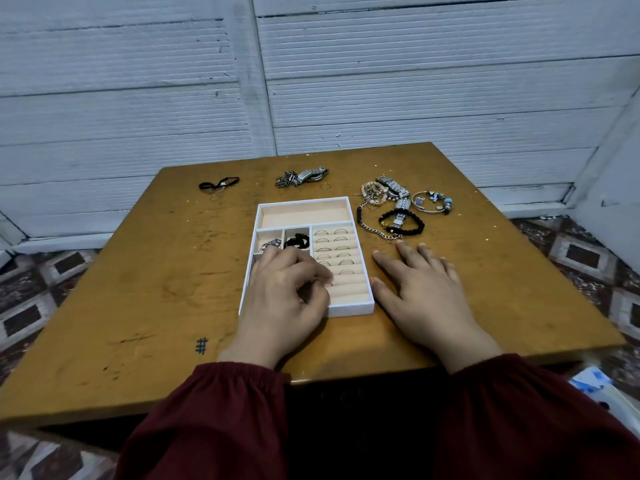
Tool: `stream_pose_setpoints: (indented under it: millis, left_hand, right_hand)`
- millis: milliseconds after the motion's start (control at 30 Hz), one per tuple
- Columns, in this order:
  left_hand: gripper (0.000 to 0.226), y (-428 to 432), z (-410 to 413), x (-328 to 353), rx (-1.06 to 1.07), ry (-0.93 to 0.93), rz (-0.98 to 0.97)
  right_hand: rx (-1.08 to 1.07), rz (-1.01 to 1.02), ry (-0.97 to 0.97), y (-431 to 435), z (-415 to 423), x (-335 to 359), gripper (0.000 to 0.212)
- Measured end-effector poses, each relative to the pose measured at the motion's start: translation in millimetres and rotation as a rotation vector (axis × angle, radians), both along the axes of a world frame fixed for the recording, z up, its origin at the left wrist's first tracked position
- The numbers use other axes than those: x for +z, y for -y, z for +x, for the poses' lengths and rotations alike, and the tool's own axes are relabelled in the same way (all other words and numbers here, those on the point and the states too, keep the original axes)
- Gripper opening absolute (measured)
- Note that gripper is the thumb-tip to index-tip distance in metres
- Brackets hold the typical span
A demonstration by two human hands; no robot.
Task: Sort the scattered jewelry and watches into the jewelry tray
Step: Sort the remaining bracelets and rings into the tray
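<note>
The left hand [287, 292] sits low centre over the tray [349, 308], its fingers curled down onto the ring rolls [349, 289]. The fingertips are hidden, so I cannot tell whether it pinches a ring. The right hand [419, 289] lies flat and spread on the table [138, 289] just right of the tray, holding nothing. Above the left knuckles the rolls carry thin rings [332, 248] in two columns. The small cells to their left hold a black bracelet [297, 241] and a silver piece [272, 244], and the long top cell is bare. Right of centre a heap [375, 197] bunches a steel watch [393, 187], a chain [377, 232], a bead bracelet [419, 225] and a charm bangle [433, 201]. A second watch [308, 175] lies upper centre and a black band [219, 184] upper left. The watches look heaviest and slick, so they are best gripped across the case. The chain is limp and likely to snag, so lift it by one end. Rings are light and want a fingertip pinch.
</note>
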State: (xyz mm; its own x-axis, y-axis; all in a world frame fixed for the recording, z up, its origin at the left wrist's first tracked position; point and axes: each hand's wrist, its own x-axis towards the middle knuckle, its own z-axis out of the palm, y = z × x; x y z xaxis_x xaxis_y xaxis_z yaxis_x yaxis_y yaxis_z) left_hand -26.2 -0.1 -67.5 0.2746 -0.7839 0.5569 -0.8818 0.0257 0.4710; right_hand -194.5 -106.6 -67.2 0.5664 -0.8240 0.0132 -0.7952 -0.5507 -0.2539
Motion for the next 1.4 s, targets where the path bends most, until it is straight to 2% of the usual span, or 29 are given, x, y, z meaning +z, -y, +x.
stream_pose_setpoints:
  millis: [567, 767, 1033, 1167, 1267, 1400]
  left_hand:
    - [0.025, 1, -2, 0, 0.022, -0.041, -0.015]
    - [0.022, 1, -1, 1, 0.043, -0.154, -0.070]
    - [0.018, 0, -2, 7, 0.031, -0.293, -0.099]
    - [0.019, 0, 0, 12, 0.023, -0.385, -0.056]
    - [0.031, 4, 5, 15, 0.059, -0.459, -0.016]
    - [0.027, 9, 16, 19, 0.051, -0.512, 0.005]
  right_hand:
    - [-0.005, 0.005, -0.002, -1, 0, 2, 0.055]
    - [-0.006, -0.002, 0.043, 0, 0, 0, 0.047]
    - [-0.161, -0.123, 0.324, 2, -1, 2, 0.031]
    - [-0.191, -0.205, 0.306, 3, 3, 8, 0.025]
    - [-0.189, -0.211, 0.282, 9, 13, 17, 0.028]
    - [-0.184, -0.209, 0.314, 18, 32, 29, 0.025]
